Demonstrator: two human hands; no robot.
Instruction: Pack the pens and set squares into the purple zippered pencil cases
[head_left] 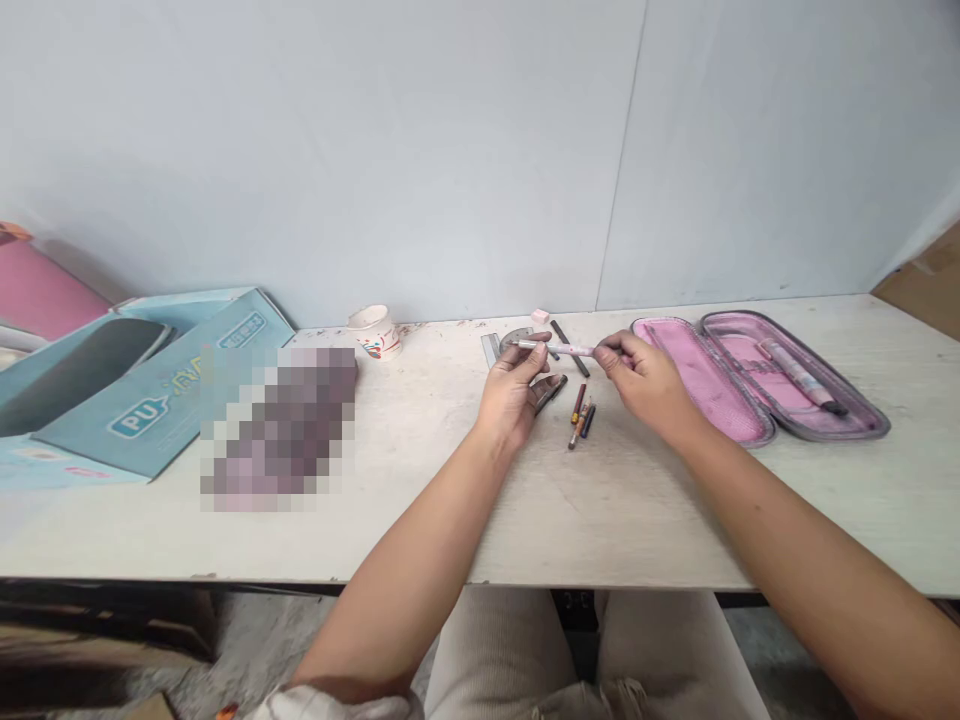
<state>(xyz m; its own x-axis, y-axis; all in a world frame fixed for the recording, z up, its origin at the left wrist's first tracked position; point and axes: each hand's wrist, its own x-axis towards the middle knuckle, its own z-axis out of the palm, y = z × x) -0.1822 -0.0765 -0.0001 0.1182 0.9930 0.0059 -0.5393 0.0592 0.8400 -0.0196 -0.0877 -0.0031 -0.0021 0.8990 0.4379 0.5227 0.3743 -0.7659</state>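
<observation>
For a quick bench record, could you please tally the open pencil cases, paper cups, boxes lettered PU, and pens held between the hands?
Open pencil case: 1
Paper cup: 1
Box lettered PU: 1
Pen between left hand and right hand: 1
Total: 4

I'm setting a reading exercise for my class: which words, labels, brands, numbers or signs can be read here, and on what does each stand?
"PU": on the blue box.
Too blurred to read, also on that box: yellow lettering and a small outlined label.
Too small to read: any marks on the pen in the hands.
Paper cup: coloured print, no legible words.
</observation>
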